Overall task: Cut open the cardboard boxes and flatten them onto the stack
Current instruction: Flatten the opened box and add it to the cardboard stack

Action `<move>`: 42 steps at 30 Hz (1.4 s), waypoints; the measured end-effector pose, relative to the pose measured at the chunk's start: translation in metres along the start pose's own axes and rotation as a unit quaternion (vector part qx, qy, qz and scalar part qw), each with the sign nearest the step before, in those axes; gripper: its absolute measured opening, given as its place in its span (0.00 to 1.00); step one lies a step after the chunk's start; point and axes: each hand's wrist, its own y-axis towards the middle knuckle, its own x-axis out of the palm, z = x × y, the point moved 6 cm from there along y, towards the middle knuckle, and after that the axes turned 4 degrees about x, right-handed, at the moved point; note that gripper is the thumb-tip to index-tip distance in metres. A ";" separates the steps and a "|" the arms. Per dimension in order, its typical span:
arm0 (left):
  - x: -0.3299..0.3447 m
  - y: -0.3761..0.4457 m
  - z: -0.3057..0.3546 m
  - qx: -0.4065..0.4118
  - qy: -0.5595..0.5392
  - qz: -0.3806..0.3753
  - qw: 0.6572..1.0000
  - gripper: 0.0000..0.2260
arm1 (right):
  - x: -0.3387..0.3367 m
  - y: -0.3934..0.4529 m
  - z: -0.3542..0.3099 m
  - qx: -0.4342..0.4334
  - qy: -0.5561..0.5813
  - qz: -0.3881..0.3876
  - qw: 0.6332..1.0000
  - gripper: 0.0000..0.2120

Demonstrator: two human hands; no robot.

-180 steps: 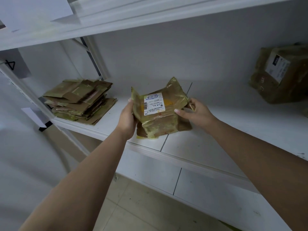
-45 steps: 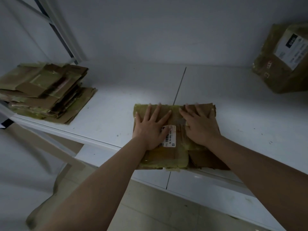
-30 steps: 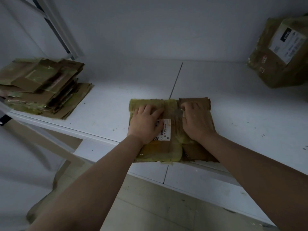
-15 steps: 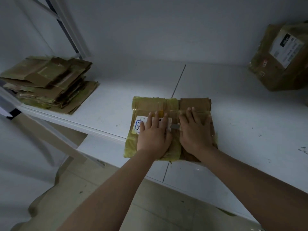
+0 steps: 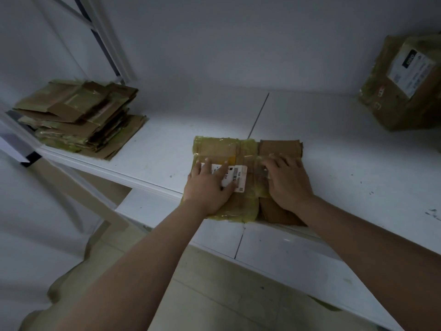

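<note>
Both hands, the left hand [image 5: 210, 185] and right hand [image 5: 287, 185], press with flat open fingers on the flattened box [image 5: 238, 151] at the shelf [image 5: 358, 177] edge, so next I think it must go onto the stack [image 5: 78, 118] at left.

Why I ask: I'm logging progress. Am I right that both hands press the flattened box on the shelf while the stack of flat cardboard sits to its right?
Not quite. In the head view both hands, left and right, do press the flattened box on the shelf, but the stack of flat cardboard sits to its left, not its right.
</note>
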 end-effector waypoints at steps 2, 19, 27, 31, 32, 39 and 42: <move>0.007 -0.005 -0.007 0.013 0.015 0.018 1.000 0.30 | 0.008 -0.001 0.002 0.006 0.011 0.000 1.000 0.23; -0.021 -0.006 -0.018 0.020 -0.273 -0.021 0.962 0.42 | -0.021 -0.003 0.019 0.070 0.283 -0.022 0.956 0.11; -0.047 -0.017 -0.037 -0.094 -0.196 0.064 0.974 0.36 | -0.050 -0.010 0.056 0.188 0.099 0.081 0.974 0.10; -0.044 -0.025 -0.038 -0.178 -0.203 0.045 0.962 0.41 | -0.039 -0.017 0.071 0.221 0.092 0.009 0.971 0.23; -0.042 -0.026 -0.037 -0.188 -0.220 0.043 0.956 0.42 | -0.032 -0.017 0.072 0.228 0.109 -0.018 0.967 0.26; -0.014 -0.034 -0.039 -0.245 -0.216 0.042 0.944 0.38 | -0.004 -0.013 0.067 0.245 0.165 -0.076 0.952 0.41; -0.011 -0.037 -0.036 -0.257 -0.186 0.050 0.947 0.38 | -0.001 -0.009 0.065 0.252 0.140 -0.075 0.955 0.43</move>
